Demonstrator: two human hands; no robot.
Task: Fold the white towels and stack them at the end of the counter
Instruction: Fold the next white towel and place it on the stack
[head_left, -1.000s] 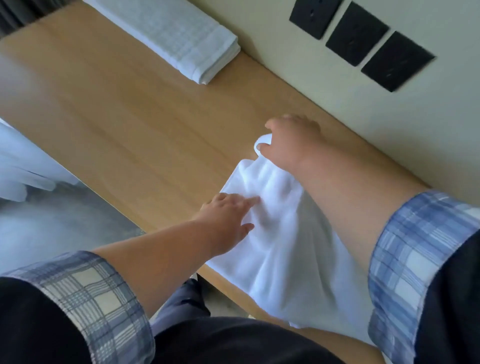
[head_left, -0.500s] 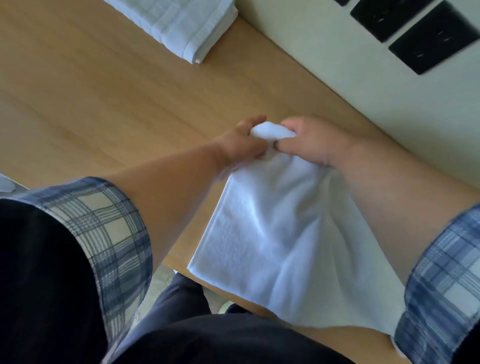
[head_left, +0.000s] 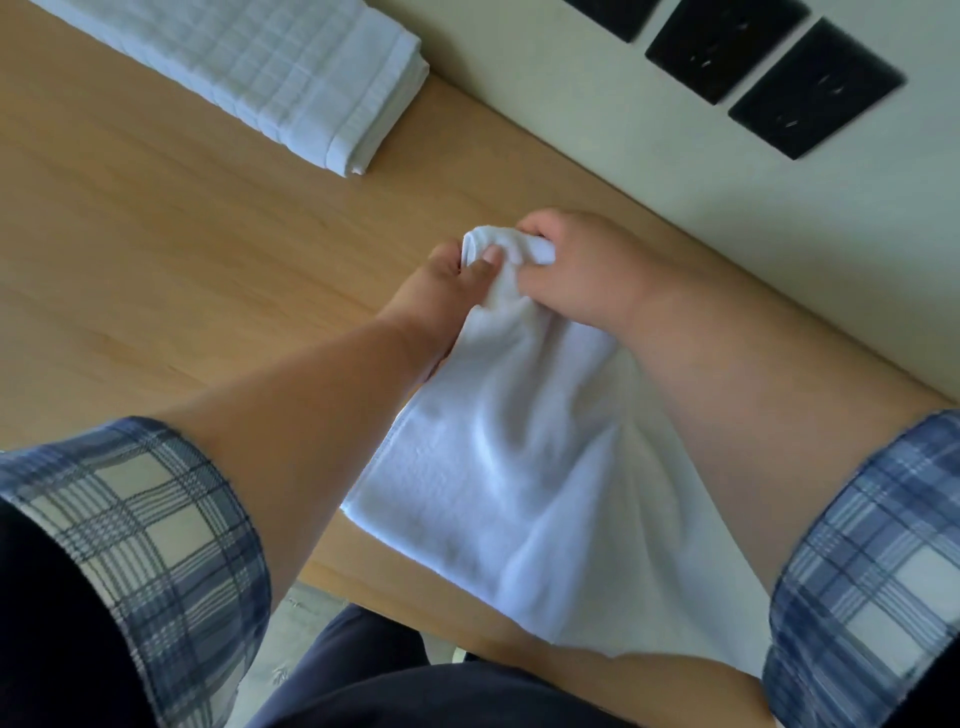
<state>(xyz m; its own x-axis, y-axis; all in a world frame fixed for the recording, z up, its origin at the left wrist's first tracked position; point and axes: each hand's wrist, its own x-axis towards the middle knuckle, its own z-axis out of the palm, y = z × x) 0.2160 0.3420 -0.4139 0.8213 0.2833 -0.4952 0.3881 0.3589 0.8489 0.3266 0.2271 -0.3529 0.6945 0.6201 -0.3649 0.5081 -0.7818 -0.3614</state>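
A crumpled white towel (head_left: 498, 488) lies on the wooden counter (head_left: 171, 249) near its front edge, its far end bunched up. My left hand (head_left: 436, 291) pinches that bunched end from the left. My right hand (head_left: 582, 270) grips the same end from the right, so the two hands touch at the towel's tip. A folded white towel (head_left: 270, 67) with a woven grid pattern lies at the far left end of the counter beside the wall.
A pale wall (head_left: 675, 171) runs along the counter's back edge and carries three black socket plates (head_left: 810, 88). Grey floor (head_left: 306, 623) shows below the counter's front edge, next to my dark trousers.
My left hand left the towel's middle and joined my right hand at the far end, where both now hold the bunched tip. The view shifted closer and to the right.
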